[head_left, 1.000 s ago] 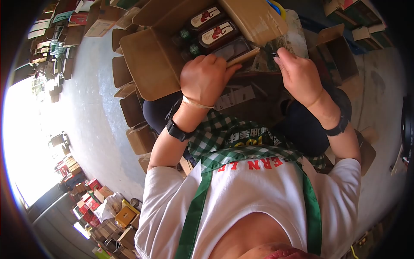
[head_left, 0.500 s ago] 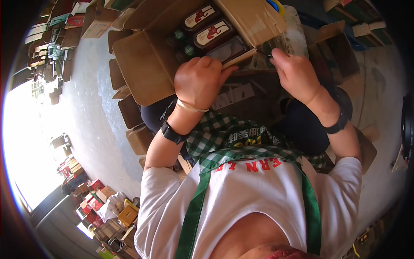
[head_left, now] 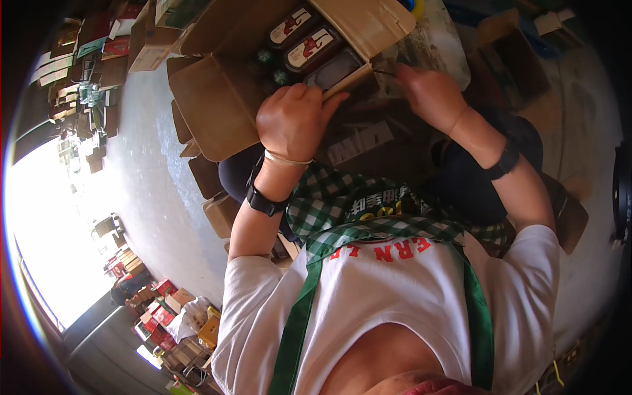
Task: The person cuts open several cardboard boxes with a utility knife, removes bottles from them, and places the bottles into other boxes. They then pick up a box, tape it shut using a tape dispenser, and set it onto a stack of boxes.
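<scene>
An open cardboard box (head_left: pixel 214 108) stands in front of me with its flaps folded outward. Inside lie dark bottles (head_left: pixel 311 49) with cream labels bearing a red figure, their green caps towards the left. My left hand (head_left: pixel 288 122) is closed over the near edge of the box, thumb pointing right along the rim. At the right near corner of the box, my right hand (head_left: pixel 431 99) grips a thin dark tool (head_left: pixel 384 72), whose tip points at the cardboard. The tool's handle is mostly hidden in my fingers.
The box rests on a worn, stained surface (head_left: pixel 441 46). Another open carton (head_left: pixel 507 59) stands to the right. More cartons (head_left: pixel 148 39) are at the upper left, and a heap of red and brown boxes (head_left: pixel 161 313) lies at the lower left. A blue and yellow roll (head_left: pixel 415 6) shows at the top.
The right hand and its tool have shifted left and slightly up with the box corner. The whole view has turned a little, so the box and left hand sit further left.
</scene>
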A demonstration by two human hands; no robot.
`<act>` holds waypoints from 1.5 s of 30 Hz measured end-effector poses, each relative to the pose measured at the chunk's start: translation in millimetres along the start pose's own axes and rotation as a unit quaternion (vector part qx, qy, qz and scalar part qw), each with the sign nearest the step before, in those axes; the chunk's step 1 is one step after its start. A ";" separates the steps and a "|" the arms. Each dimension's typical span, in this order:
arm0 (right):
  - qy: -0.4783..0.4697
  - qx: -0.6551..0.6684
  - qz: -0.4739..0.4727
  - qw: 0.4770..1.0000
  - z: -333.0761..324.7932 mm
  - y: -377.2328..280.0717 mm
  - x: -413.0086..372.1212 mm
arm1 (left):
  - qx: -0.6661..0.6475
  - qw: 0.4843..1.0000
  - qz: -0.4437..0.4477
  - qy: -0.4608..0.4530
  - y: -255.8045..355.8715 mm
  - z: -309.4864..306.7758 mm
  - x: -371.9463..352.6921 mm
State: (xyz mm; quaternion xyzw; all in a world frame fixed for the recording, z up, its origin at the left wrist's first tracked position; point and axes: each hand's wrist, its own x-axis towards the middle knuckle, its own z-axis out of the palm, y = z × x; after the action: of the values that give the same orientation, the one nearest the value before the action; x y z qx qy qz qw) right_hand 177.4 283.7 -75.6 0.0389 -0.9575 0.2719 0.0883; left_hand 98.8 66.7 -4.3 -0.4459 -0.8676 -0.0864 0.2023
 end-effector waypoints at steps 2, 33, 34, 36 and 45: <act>0.011 -0.014 -0.002 1.000 2.6 -2.1 -6.2 | 0.002 1.000 -0.004 -0.018 1.3 -4.4 -1.1; 0.093 -0.002 -0.057 0.994 -60.3 -52.9 -16.4 | -0.031 0.998 -0.002 0.046 13.1 13.1 2.2; 0.076 -0.007 -0.061 0.995 -58.2 -53.3 -17.9 | -0.038 0.998 0.003 0.045 12.9 12.4 2.7; 0.090 -0.009 -0.061 0.994 -54.0 -52.2 -19.2 | -0.032 0.999 0.009 0.040 12.6 11.0 3.4; 0.059 -0.038 -0.078 0.994 -52.8 -49.5 -6.2 | -0.069 0.997 0.041 -0.013 5.4 2.8 2.6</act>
State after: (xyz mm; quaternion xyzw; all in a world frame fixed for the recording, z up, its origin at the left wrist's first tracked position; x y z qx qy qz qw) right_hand 197.4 269.7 -7.2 0.0936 -0.9542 0.2296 0.1672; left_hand 101.1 72.7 -5.8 -0.4947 -0.8432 -0.1321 0.1635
